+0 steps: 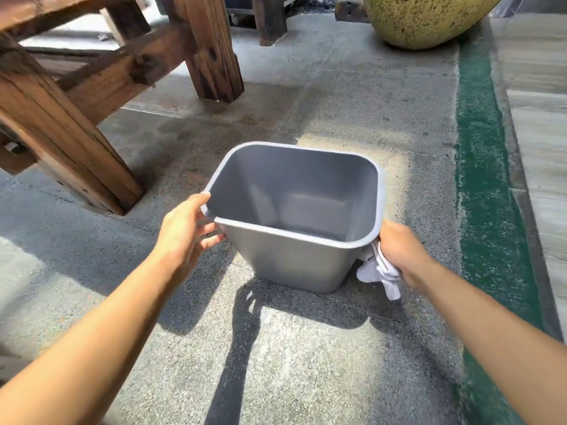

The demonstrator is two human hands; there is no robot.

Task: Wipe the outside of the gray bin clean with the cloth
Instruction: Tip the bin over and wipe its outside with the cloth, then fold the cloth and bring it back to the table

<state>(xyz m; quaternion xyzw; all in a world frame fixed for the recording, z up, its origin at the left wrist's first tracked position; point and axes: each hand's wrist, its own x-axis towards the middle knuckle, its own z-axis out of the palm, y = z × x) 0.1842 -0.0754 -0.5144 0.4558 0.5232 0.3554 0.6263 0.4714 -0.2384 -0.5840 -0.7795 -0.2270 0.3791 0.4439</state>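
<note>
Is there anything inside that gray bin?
Nothing shows inside the gray bin: bare walls and most of its floor. The near wall hides the closest strip of floor.

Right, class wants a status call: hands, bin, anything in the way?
Left hand grips gray bin rim corner. Right hand holds white cloth at bin's right side. Bin upright, empty. Nothing blocking.

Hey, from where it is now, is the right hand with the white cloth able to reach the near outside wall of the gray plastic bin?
Probably yes. The right hand holds the white cloth against the gray plastic bin's right side, and nothing lies between it and the near wall. The left hand grips the rim's far-left corner, out of the way.
</note>
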